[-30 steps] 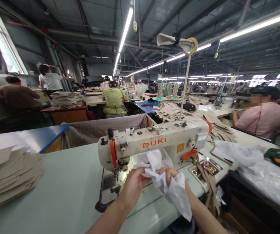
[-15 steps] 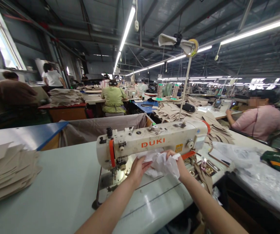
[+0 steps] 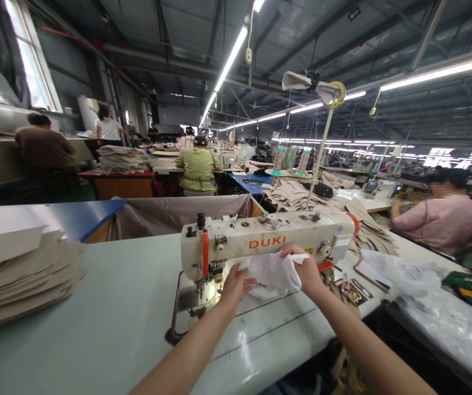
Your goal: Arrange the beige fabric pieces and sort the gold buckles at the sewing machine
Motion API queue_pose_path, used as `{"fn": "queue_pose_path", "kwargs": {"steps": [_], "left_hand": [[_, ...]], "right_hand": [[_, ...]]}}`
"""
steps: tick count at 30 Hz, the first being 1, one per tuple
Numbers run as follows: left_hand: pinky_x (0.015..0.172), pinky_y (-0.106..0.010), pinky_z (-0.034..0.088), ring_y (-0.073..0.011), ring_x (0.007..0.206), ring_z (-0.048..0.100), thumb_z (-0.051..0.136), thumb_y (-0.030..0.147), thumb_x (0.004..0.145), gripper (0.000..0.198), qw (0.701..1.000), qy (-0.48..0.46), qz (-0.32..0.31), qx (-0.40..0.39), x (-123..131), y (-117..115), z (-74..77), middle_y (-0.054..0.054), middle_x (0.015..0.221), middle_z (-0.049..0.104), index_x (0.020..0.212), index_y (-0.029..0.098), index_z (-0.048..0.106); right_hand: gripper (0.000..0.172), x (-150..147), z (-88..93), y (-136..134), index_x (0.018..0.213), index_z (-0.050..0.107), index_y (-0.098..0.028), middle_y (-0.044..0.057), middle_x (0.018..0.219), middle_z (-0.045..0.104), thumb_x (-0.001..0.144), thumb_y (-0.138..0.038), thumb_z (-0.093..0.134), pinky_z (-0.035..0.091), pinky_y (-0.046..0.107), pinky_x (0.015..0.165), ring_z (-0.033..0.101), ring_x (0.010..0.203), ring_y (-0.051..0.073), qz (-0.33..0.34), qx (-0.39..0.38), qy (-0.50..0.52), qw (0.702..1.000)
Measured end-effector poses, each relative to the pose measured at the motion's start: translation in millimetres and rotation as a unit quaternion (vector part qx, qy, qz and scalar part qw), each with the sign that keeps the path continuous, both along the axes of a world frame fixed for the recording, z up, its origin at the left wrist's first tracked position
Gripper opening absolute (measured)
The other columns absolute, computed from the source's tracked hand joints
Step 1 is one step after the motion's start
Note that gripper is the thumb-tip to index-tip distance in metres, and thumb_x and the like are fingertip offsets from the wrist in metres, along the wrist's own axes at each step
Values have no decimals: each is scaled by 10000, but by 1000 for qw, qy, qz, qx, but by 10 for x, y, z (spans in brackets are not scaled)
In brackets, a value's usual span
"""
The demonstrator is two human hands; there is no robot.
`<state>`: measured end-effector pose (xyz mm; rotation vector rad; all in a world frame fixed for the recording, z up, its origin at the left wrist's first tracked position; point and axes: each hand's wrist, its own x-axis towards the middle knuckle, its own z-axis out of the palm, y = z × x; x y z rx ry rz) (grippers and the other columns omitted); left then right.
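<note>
A thin white plastic bag (image 3: 271, 272) is stretched between my two hands, just in front of the sewing machine (image 3: 240, 244) marked DUKI. My left hand (image 3: 236, 286) grips the bag's left side, fingers pointing right. On the other side my right hand (image 3: 305, 269) is closed on the top right edge. The bag hides part of the machine's lower arm. To the left of my left hand are the needle area and metal plate (image 3: 190, 296), lit by a small lamp. Whether anything is inside the bag, I cannot tell.
Stacked beige pieces (image 3: 22, 274) lie at the left of the pale table (image 3: 112, 296). Metal rings and small tools lie in a tray (image 3: 357, 293) at right, near clear plastic (image 3: 442, 307). A thread stand (image 3: 320, 148) rises behind the machine. Several people work farther off.
The bag looks flatter and more spread out between my hands than before. The whole view has shifted, so the machine and table appear farther to the right.
</note>
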<state>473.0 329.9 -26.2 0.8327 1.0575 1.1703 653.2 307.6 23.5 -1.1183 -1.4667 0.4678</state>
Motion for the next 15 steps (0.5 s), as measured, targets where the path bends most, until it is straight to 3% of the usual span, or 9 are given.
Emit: {"fn": "queue_pose_path", "kwargs": {"steps": [7, 15], "left_hand": [[679, -250, 504, -120, 670, 640, 545, 112, 783, 401, 989, 131, 6, 63, -30, 38, -39, -118, 1177, 560, 1174, 178, 482], [890, -311, 442, -159, 816, 603, 502, 53, 746, 513, 937, 309, -21, 160, -136, -76, -82, -97, 1148, 603, 1253, 131, 490]], "right_hand": [[152, -39, 114, -38, 648, 639, -209, 52, 771, 673, 621, -217, 490, 449, 329, 735, 600, 768, 217, -26, 24, -28, 999], [200, -57, 89, 2, 696, 647, -197, 51, 736, 681, 599, -237, 476, 470, 327, 681, 597, 708, 217, -71, 52, 17, 996]]}}
